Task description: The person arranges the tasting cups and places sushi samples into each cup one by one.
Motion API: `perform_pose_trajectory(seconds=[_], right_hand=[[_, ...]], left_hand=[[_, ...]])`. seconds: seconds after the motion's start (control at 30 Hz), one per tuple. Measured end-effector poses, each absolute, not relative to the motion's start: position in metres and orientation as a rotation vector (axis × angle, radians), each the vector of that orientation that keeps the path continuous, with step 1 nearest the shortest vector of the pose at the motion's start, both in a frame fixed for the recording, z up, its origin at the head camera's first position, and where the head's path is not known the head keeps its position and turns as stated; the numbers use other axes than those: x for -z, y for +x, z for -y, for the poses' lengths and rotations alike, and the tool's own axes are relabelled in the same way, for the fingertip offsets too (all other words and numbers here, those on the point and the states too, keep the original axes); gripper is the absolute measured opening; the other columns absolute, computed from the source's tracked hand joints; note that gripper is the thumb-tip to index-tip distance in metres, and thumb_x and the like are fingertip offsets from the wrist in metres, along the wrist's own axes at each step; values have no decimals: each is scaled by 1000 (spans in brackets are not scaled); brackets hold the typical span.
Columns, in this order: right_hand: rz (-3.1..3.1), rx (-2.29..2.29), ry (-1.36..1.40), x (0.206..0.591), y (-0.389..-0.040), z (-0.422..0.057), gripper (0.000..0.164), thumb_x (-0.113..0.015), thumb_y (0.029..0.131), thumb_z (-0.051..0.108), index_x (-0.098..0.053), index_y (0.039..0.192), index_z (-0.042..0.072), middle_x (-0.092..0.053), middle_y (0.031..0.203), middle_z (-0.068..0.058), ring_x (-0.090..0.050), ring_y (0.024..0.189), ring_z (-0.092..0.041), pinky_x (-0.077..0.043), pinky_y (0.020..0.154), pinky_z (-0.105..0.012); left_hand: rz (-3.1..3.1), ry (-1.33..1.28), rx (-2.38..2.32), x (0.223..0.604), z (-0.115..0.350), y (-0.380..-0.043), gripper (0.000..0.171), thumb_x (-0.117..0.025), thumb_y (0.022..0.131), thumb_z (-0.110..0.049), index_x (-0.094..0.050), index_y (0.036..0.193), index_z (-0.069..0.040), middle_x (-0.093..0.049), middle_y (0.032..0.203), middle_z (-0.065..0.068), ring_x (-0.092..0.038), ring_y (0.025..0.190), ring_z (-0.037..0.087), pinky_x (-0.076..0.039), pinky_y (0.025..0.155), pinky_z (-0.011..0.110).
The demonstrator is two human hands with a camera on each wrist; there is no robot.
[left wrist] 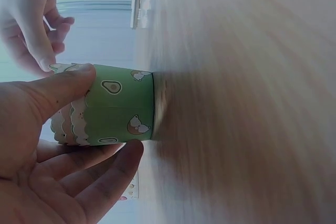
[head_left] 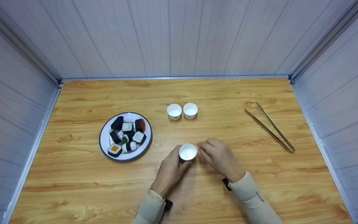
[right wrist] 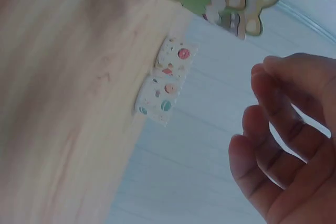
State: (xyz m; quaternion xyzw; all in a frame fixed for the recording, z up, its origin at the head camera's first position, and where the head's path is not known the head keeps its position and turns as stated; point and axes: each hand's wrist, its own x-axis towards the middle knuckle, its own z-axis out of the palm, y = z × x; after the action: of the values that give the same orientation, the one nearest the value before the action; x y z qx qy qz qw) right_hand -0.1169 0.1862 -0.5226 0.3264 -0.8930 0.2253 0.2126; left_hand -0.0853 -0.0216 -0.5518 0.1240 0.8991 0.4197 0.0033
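My left hand (head_left: 168,172) grips a small stack of nested paper cups (left wrist: 118,106) by its sides. The outer cup is green with avocado prints, and scalloped rims of others show at the top. In the left wrist view the stack's base is close to or on the table; contact is unclear. My right hand (head_left: 218,155) is beside the rim, fingers loosely bent, thumb and index tips close together. Between these tips, the right wrist view shows nothing held and a gap from the cups. Two white printed cups (head_left: 174,112) (right wrist: 176,59) stand side by side farther back.
A blue-rimmed white plate (head_left: 132,116) of sushi pieces (head_left: 127,126) sits to the left. Metal tongs (head_left: 267,130) lie spread on the right. Pale panel walls (head_left: 179,40) border the wooden table (head_left: 73,183) at the back and both sides.
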Motion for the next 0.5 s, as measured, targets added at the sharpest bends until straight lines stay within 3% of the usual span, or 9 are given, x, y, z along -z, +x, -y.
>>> perform_pose_trajectory(seconds=[0.27,0.5], right_hand=[[2472,-653,1099,532,-108,-181,20,-78,83,3,-76,101,9,-61,81,2,-55,68,-13,-50,57,-27],[2553,-628,1181,531,-107,-176,12,-78,85,9,-75,96,12,-61,79,1,-56,67,-14,-50,60,-31]], left_hand=[[-2827,409,-1319,553,22,-86,53,-77,90,-14,-52,135,-5,-62,126,12,-59,120,25,-49,100,43],[-2808,378,-1329,552,22,-86,53,-77,90,-17,-52,136,-6,-62,128,11,-58,121,25,-48,102,43]])
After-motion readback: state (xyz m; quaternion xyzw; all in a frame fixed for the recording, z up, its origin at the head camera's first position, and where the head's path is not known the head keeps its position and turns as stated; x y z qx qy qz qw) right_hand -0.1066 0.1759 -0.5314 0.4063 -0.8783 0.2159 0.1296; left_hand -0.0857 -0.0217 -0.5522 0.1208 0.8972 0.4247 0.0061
